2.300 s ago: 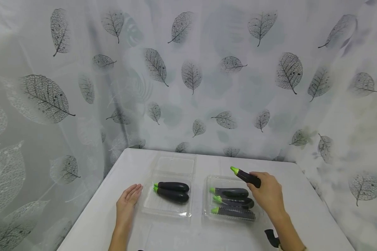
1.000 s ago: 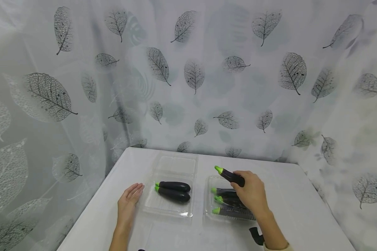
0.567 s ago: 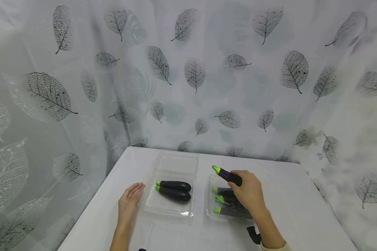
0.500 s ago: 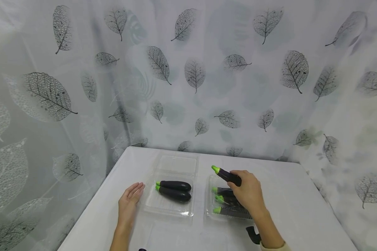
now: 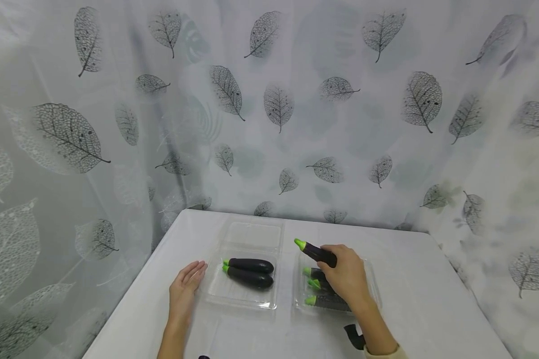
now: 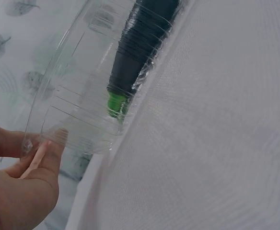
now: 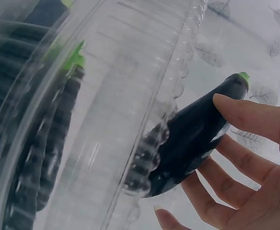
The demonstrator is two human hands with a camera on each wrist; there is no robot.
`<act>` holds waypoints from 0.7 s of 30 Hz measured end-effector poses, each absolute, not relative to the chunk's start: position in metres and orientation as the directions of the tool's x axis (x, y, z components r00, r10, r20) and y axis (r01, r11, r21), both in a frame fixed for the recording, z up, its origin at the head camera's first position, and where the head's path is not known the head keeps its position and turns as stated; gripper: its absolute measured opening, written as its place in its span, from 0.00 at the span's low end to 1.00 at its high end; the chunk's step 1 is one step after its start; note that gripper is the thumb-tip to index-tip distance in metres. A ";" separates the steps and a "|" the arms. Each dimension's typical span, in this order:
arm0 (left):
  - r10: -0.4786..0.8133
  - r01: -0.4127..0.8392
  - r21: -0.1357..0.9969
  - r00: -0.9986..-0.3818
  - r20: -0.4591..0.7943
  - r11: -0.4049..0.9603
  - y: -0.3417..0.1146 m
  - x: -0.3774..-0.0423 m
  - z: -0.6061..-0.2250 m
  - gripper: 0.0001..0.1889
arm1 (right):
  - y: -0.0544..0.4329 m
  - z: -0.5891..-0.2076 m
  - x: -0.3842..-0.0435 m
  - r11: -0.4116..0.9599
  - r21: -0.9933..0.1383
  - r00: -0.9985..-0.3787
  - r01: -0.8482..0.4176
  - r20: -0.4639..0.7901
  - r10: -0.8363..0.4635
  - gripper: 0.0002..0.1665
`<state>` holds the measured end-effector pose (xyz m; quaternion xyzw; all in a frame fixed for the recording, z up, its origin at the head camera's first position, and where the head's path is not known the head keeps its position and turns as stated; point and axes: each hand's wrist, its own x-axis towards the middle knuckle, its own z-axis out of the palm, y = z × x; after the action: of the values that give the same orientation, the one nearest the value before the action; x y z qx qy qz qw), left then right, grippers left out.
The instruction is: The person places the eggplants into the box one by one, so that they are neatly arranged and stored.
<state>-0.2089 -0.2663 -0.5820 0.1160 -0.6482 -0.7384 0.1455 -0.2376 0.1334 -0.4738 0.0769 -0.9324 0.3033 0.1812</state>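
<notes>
My right hand (image 5: 348, 274) grips a dark purple eggplant (image 5: 316, 253) by its thick end, its green stem pointing left, above the right-hand clear plastic tray (image 5: 375, 286). In the right wrist view, the thumb and fingers lie on either side of that eggplant (image 7: 192, 129). Several eggplants lie in this tray, partly hidden by my hand. My left hand (image 5: 184, 291), fingers loosely extended, rests beside the left clear tray (image 5: 240, 305), fingertips at its wall in the left wrist view. Two eggplants (image 5: 249, 271) lie side by side in that tray, stems to the left.
The left tray's clear lid (image 5: 253, 237) lies folded back behind it. A white-covered table (image 5: 413, 279) ends at a leaf-printed curtain (image 5: 296, 124). A black curved piece (image 5: 354, 336) shows beside my right wrist, and a small dark object (image 5: 203, 357) at the bottom edge.
My right hand has carried the eggplant leftward, from the right tray's far right side to over its left part. The left hand has stayed beside the left tray.
</notes>
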 end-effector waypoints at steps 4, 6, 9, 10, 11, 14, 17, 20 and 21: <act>-0.367 0.057 0.993 -0.930 0.014 -0.107 -0.266 -0.210 -0.582 0.23 | 0.130 -0.473 -0.238 0.805 -0.533 -0.919 -0.262 0.392 -0.039 0.25; -0.367 0.059 0.992 -0.930 0.013 -0.113 -0.266 -0.210 -0.582 0.23 | 0.128 -0.472 -0.238 0.801 -0.533 -0.918 -0.272 0.394 -0.049 0.25; -0.365 0.056 0.991 -0.931 0.006 -0.125 -0.266 -0.210 -0.582 0.23 | 0.125 -0.472 -0.237 0.795 -0.539 -0.919 -0.278 0.390 -0.057 0.25; -0.363 0.054 0.990 -0.932 0.004 -0.129 -0.265 -0.210 -0.581 0.23 | 0.123 -0.472 -0.237 0.795 -0.541 -0.921 -0.274 0.385 -0.056 0.25; -0.361 0.052 0.990 -0.933 0.002 -0.128 -0.265 -0.210 -0.581 0.23 | 0.122 -0.472 -0.237 0.794 -0.543 -0.922 -0.273 0.382 -0.057 0.25; -0.355 0.047 0.992 -0.935 0.001 -0.119 -0.266 -0.209 -0.580 0.24 | 0.117 -0.472 -0.236 0.792 -0.547 -0.925 -0.272 0.374 -0.059 0.25; -0.357 0.051 0.992 -0.934 0.007 -0.114 -0.266 -0.209 -0.581 0.24 | 0.112 -0.472 -0.237 0.786 -0.552 -0.925 -0.280 0.374 -0.067 0.25; -0.363 0.056 0.992 -0.932 0.011 -0.111 -0.266 -0.209 -0.581 0.23 | 0.107 -0.472 -0.236 0.781 -0.553 -0.922 -0.290 0.380 -0.073 0.25; -0.365 0.058 0.992 -0.931 0.014 -0.111 -0.266 -0.209 -0.581 0.23 | 0.105 -0.471 -0.236 0.780 -0.553 -0.921 -0.293 0.382 -0.075 0.25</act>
<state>-0.2092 -0.2663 -0.5814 0.1178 -0.6512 -0.7358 0.1436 -0.2362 0.1053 -0.4713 0.0992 -0.9277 0.3163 0.1719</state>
